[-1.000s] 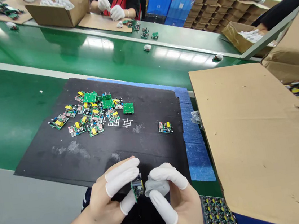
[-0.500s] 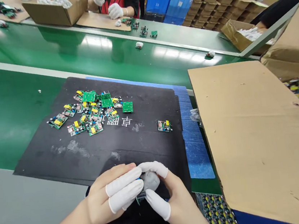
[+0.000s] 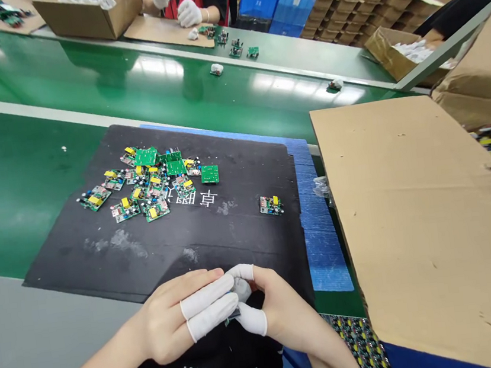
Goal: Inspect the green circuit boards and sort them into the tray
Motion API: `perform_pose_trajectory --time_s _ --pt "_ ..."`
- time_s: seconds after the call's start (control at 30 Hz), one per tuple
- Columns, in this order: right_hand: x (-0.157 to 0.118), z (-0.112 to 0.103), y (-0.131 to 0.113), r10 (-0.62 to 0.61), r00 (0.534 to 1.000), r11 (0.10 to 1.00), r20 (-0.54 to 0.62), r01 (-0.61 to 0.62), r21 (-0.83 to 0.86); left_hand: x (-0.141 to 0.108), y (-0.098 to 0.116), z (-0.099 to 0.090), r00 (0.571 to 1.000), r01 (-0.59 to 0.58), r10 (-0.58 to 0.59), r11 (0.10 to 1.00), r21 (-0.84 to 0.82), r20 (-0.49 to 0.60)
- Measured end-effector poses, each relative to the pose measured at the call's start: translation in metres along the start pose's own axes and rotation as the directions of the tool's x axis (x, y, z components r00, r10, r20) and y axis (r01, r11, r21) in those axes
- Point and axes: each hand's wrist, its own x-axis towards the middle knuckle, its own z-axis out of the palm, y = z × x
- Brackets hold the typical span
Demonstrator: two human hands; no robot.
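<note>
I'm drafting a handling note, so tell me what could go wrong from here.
The left hand and right hand hold a circuit board and a grey lump close together, partly hidden; uneven pressure might strain the board. In the pile of boards, several overlap, so lifting one could snag another. Pale smears mark the black mat near the pile and might dirty boards set down there.

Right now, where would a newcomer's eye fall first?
Probably on the left hand and right hand, front and center, their white-capped fingers around a gray lump and a mostly hidden circuit board. Beyond, a heap of boards with bright yellow parts covers the far left of a black mat; a lone board sits near its right edge.
</note>
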Motion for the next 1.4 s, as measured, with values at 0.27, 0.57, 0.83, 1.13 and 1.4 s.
perform_pose_trajectory --time_s 0.27,0.57,0.83,1.13,1.4 --pt "-0.005 0.010 0.013 -0.140 0.939 0.989 -0.315 0.147 0.000 0.018 0.001 0.001 0.975 0.078 -0.041 0.984 0.162 -0.219" --pt "-0.017 0.018 0.014 -0.473 0.766 0.878 -0.435 0.448 -0.168 0.013 0.007 0.006 0.958 0.200 -0.186 0.979 0.043 -0.217" --pt "-0.017 -0.003 0.024 -0.677 0.677 0.710 -0.290 0.496 -0.500 0.015 0.002 0.009 0.952 0.187 -0.153 0.977 0.107 -0.267" --pt "-0.007 -0.020 0.040 -0.660 0.745 0.352 -0.100 0.189 -0.917 0.010 -0.006 0.006 0.951 0.247 -0.209 0.957 0.154 -0.226" --pt "-0.017 -0.036 0.040 -0.546 0.804 0.583 -0.237 0.161 -0.796 0.003 -0.010 0.004 0.944 0.291 -0.261 0.947 0.137 -0.203"
